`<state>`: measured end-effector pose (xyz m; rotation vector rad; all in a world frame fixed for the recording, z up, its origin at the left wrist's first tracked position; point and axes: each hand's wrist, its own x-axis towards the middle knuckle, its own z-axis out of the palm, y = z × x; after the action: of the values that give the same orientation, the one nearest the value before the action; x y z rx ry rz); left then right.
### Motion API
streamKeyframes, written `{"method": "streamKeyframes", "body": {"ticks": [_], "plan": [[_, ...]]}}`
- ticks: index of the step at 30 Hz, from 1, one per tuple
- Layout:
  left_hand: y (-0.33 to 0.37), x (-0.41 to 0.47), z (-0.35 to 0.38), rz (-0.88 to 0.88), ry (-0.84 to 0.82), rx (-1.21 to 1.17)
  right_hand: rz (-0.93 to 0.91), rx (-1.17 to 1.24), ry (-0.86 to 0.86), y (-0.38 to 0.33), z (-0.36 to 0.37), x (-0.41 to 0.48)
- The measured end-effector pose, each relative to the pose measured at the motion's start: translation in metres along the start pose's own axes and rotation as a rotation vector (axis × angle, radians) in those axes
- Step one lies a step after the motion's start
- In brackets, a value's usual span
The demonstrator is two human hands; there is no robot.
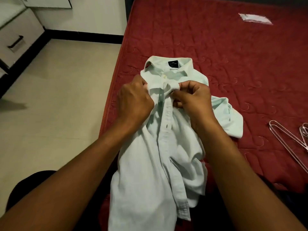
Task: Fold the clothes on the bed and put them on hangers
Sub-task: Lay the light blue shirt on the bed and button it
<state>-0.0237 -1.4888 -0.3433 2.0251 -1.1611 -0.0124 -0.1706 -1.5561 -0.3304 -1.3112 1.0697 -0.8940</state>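
Head view: shirt (160, 147) lies on the bed (233, 55), collar away from the person, placket running lengthwise between both hands. Left hand (135, 102) and right hand (193, 99) each pinch front fabric either side of the placket below the collar. Hangers (290, 135) lie nearer the right hand

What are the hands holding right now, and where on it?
The shirt: left hand and right hand both pinch its front just below the collar.
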Motion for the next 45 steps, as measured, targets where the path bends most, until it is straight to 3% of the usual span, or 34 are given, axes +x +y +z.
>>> {"method": "streamKeyframes", "body": {"ticks": [4, 10, 14, 16, 18, 21, 25, 27, 34, 41, 45], "plan": [[0.0, 0.006, 0.007, 0.054, -0.056, 0.0, -0.032, -0.053, -0.053, 0.003, -0.002, 0.001], [0.003, -0.001, 0.004, -0.155, -0.227, -0.468, -0.005, -0.001, -0.134, 0.005, -0.002, -0.006], [0.008, -0.003, -0.01, -0.412, -0.402, -0.79, -0.043, -0.054, -0.065, 0.009, 0.001, -0.004], [0.006, -0.002, -0.018, -0.458, -0.529, -0.876, -0.067, -0.085, -0.033, 0.011, 0.0, -0.002], [0.002, -0.003, -0.021, -0.458, -0.579, -0.89, -0.088, -0.13, -0.042, 0.012, 0.001, -0.002], [-0.003, -0.004, -0.02, -0.515, -0.523, -0.885, -0.034, -0.142, -0.059, 0.011, -0.002, 0.0], [-0.011, -0.002, -0.013, -0.524, -0.323, -0.606, -0.117, -0.379, 0.197, 0.012, -0.021, 0.009], [-0.014, -0.002, -0.01, -0.495, -0.292, -0.524, -0.149, -0.43, 0.186, 0.01, -0.022, 0.007], [-0.002, -0.01, -0.005, -0.462, -0.427, -0.728, -0.071, -0.228, -0.126, 0.019, 0.003, -0.005], [-0.005, -0.003, -0.013, -0.513, -0.481, -0.821, -0.188, -0.423, 0.021, 0.026, -0.001, 0.004], [-0.003, -0.004, -0.013, -0.489, -0.449, -0.794, -0.149, -0.367, 0.013, 0.027, 0.0, 0.004]]}}
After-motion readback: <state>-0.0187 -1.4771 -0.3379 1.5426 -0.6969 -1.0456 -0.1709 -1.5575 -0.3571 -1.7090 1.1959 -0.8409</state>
